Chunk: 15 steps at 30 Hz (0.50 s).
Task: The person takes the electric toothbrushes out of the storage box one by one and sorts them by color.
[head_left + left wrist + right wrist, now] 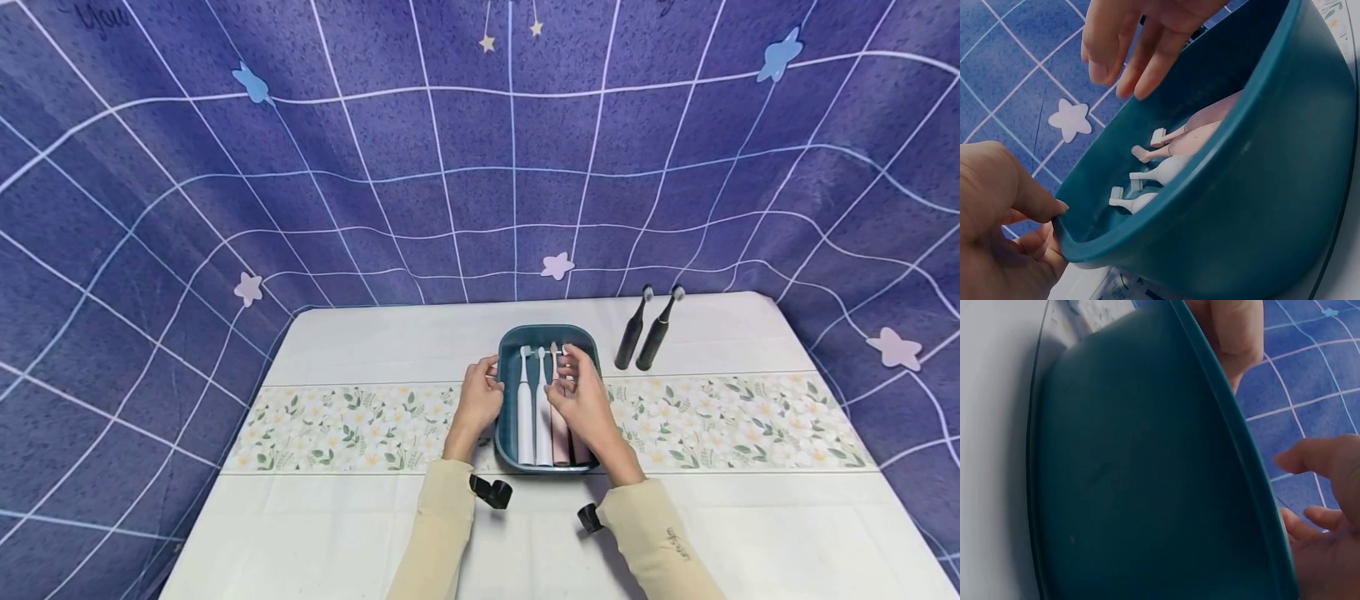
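A teal tray sits mid-table with two white electric toothbrushes and two pink ones lying in it, heads away from me. My left hand holds the tray's left rim; in the left wrist view the thumb lies on the rim and the fingers curl under it. My right hand hovers over the pink brushes, its fingers loose and holding nothing. The right wrist view shows mostly the tray's outer wall.
Two black electric toothbrushes lie side by side on the white tablecloth right of the tray. A floral band crosses the table. A blue grid backdrop with stars rises behind and at both sides.
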Each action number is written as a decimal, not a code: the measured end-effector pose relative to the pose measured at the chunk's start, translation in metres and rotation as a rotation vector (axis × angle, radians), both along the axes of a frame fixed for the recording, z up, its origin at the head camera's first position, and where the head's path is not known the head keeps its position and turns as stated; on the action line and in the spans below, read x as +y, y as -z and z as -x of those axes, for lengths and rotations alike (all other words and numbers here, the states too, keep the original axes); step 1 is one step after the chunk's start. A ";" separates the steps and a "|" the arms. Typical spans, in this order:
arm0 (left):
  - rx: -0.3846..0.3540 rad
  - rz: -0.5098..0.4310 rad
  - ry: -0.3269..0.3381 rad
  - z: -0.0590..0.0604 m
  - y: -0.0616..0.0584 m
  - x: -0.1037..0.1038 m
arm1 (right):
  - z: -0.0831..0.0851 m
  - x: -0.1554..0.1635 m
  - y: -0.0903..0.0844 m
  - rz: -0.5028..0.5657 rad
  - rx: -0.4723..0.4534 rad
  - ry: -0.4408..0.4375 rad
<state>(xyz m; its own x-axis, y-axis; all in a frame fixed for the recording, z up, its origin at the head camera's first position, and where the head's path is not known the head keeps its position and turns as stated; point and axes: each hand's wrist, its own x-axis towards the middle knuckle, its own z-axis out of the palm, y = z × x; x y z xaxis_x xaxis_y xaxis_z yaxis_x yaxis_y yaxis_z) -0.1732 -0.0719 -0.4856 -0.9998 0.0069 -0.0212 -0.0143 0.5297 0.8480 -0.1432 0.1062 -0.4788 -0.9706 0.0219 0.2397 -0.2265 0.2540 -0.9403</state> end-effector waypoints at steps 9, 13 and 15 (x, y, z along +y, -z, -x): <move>0.008 0.010 -0.001 -0.001 0.000 -0.001 | 0.000 -0.015 0.004 -0.129 -0.114 -0.014; 0.003 0.003 0.003 0.000 0.000 -0.001 | 0.000 -0.022 0.004 -0.208 -0.155 -0.042; -0.003 -0.002 0.003 0.000 0.000 -0.001 | 0.000 -0.026 0.003 -0.264 -0.182 -0.052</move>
<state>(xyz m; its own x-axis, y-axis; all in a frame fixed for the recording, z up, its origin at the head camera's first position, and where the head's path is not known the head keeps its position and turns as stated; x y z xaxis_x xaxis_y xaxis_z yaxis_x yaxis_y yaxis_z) -0.1730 -0.0727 -0.4855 -0.9997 0.0099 -0.0240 -0.0151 0.5279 0.8492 -0.1434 0.0804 -0.4815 -0.9962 -0.0690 0.0533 -0.0802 0.4868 -0.8698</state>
